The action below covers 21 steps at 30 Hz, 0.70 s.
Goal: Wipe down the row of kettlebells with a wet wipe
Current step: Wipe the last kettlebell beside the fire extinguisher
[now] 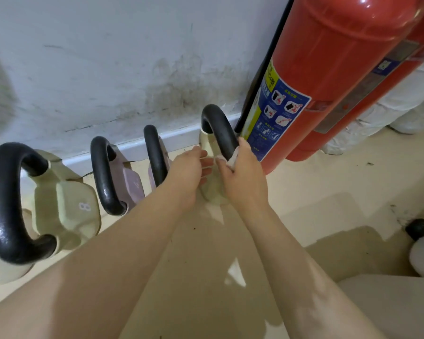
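Your right hand (242,174) is closed around the white wet wipe (232,159), pressing it on the near end of the rightmost kettlebell's black handle (219,129). Your left hand (190,172), fingers loosely curled and holding nothing, rests against that kettlebell's pale body (212,189), just left of the wipe.

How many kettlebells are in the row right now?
4: far-left green kettlebell, two pink kettlebells mid-row, rightmost green kettlebell under both hands beside the fire extinguisher. More may sit beyond the frame.
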Available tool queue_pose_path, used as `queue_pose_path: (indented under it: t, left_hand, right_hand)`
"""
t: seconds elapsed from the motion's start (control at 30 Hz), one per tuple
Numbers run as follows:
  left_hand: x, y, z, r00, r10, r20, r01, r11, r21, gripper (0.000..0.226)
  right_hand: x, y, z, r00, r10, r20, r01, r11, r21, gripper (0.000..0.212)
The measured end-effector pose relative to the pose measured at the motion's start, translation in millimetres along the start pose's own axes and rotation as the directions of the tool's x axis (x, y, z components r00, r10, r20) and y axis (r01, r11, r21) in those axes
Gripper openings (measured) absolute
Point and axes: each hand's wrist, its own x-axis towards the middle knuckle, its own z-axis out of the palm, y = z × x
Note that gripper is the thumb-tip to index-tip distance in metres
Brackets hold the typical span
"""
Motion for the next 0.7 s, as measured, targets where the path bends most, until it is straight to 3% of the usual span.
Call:
queue_pose_path:
  t: [0.1,0.2,0.4,0.47,0.6,0.7]
  left_hand:
    - [-4,5,2,1.000,0.017,-0.009,-0.017,0.999,-0.027,0.024]
    - [-2,10,3,0.998,0.051,-0.024,-0.052,0.997,-0.055,0.025]
    - [-11,8,3,1.000,0.031,0.007,-0.031,0.999,0.024,0.025]
    - [-7,9,6,0.997,0.068,0.023,-0.069,0.997,0.033,0.033]
    - [-1,10,15,0.994,0.082,0.068,-0.081,0.997,-0.016,0.045]
    - [-4,15,17,0.994,0.088,0.069,-0.087,0.996,-0.018,0.045]
  right_hand:
    - [-17,1,3,0.992,-0.116,0.045,0.122,0.980,-0.157,0.057]
    - [23,-5,2,0.956,-0.263,0.129,0.292,0.894,-0.340,0.060]
    - [18,6,-17,0.873,-0.364,0.326,0.451,0.855,-0.254,0.070]
    - [26,9,-23,0.870,-0.334,0.363,0.401,0.908,-0.125,0.061]
    - [59,-2,-23,0.906,-0.130,0.402,0.043,0.975,0.220,0.061]
    - [36,-1,-22,0.930,-0.112,0.351,0.025,0.969,0.244,0.056]
